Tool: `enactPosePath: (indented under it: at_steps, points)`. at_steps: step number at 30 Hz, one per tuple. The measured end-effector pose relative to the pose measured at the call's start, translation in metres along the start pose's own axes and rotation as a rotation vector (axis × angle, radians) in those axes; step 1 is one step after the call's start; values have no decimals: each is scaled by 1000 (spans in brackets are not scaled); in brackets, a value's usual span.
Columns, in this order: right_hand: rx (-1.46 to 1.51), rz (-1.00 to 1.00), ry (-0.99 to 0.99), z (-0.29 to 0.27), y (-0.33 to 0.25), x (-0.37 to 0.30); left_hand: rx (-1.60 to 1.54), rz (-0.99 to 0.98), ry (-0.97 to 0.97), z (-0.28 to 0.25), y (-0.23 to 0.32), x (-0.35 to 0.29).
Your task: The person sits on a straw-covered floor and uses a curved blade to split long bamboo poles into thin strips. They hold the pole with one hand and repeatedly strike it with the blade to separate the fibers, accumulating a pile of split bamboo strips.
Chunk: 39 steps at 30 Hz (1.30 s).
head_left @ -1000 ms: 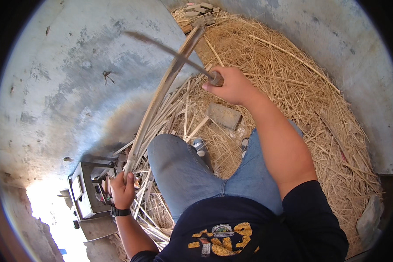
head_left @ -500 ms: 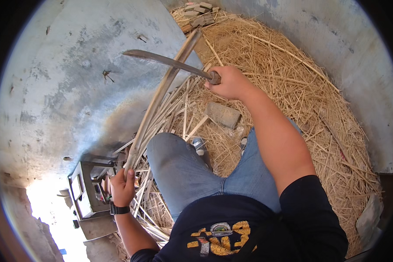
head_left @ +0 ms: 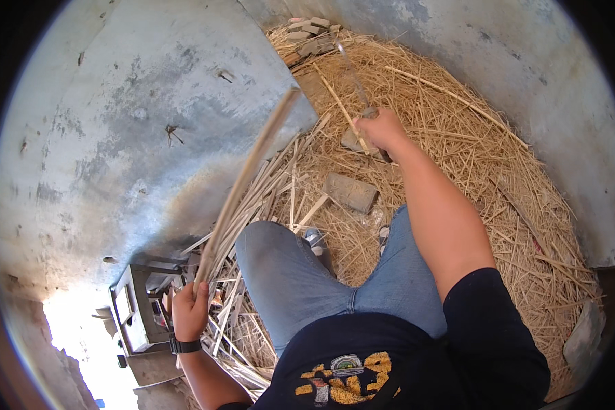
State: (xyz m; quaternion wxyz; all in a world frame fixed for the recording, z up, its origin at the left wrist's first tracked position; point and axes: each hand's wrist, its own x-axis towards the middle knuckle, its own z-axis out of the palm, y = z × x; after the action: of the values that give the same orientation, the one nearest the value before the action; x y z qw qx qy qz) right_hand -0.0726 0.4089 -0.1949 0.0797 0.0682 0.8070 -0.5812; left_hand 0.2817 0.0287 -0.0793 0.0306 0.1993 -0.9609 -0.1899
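My left hand is closed round the lower end of a long bamboo strip, which slants up and away to the right, slightly smeared by motion. My right hand grips the handle of a machete with a long, slightly curved blade. The blade points away from me, seen nearly edge-on, and stands apart from the strip. Below that hand lies a block, partly covered by straw and a thin stick. A grey brick lies nearer, beyond my knees.
Straw and shavings cover the floor. Many pale split strips lie left of my legs. A stack of bricks stands at the far end. A worn wall rises at left, above a small wooden stand.
The machete has swung from lying across the strip to pointing away, and my right hand has moved slightly right. The strip's far end has dropped nearer to me; my left hand is slightly lower.
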Motion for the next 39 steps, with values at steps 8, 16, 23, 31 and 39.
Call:
enactPosePath:
  at_steps: [8, 16, 23, 31, 39]
  points:
    - [1, -159, 20, -16, -44, -48, -58, -5, 90, 14, -6, -2]
    - [-93, -542, -90, 5, -29, -48, -11, 41, 107, 21, 11, 9]
    - [-178, -613, -493, 29, -33, -75, 129, 72, 108, 22, 27, 8]
    - [302, -294, -886, 54, -37, -97, 138, 93, 5, 25, 34, 13]
    - [544, -209, -1025, 55, -37, -99, -71, 87, -216, 30, 41, 22]
